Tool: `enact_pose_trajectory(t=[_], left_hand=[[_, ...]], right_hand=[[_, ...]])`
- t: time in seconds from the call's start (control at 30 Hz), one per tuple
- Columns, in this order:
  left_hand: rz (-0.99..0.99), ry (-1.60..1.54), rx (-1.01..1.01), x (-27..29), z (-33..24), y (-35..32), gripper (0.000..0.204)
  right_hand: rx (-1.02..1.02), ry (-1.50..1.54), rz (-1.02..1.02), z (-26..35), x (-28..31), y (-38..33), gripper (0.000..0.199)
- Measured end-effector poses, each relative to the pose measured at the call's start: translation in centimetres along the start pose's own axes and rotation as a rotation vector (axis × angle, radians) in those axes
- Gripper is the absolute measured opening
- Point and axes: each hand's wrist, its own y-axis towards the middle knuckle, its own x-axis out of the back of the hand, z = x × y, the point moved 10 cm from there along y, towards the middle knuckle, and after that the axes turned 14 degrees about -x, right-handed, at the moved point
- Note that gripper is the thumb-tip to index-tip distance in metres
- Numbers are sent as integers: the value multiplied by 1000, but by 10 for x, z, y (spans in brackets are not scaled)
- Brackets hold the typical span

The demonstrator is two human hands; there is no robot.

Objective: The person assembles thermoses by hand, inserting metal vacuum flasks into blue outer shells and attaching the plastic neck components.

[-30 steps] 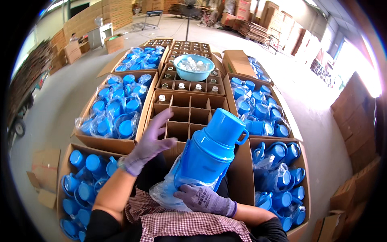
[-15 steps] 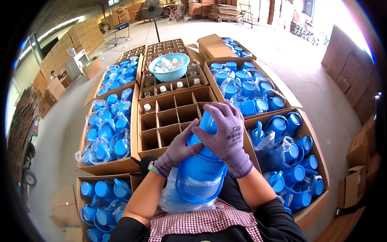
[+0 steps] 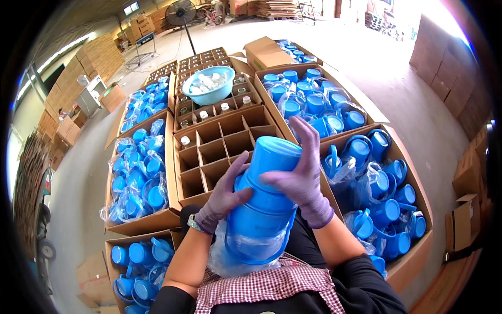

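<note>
A large blue plastic flask (image 3: 260, 225) leans upright against my lap, clear plastic film (image 3: 222, 251) bunched round its lower part. Its top is a narrower blue cup-shaped piece (image 3: 274, 157), set closed end up. My left hand (image 3: 225, 196), in a purple knit glove, grips the flask's left shoulder, thumb across the front. On the other side my right hand (image 3: 303, 178), gloved alike, is open with fingers raised and apart; its thumb rests against the cup-shaped piece or very near it. The flask's far side is hidden.
Ahead stands a divided carton (image 3: 204, 201) with one capped bottle (image 3: 185, 140) in a cell. Beyond it, a light blue basin (image 3: 209, 99) of small clear pieces rests on another divided carton. Cartons of blue handled cups (image 3: 387, 210) flank me. A standing fan (image 3: 180, 13) is farther back.
My right hand has let go of the cup-shaped piece and spread its fingers. My left hand has loosened slightly, staying on the flask. The view has shifted a little.
</note>
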Motion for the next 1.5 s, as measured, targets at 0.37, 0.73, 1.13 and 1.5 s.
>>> enact_pose_trajectory(t=[0.37, 0.73, 1.13, 1.5], left_hand=[[-40, -99, -65, 6, 3, -3, 107], [-85, -51, -32, 10, -4, 5, 111], [-136, -21, 49, 1, -3, 4, 115], [-217, -88, 59, 20, 6, 2, 109]], right_hand=[[-346, 225, -120, -74, 58, -16, 75], [-499, 443, 76, -183, 78, -18, 61], [-434, 277, 186, -56, 18, 15, 95], [-448, -707, -581, -302, 233, -26, 68]])
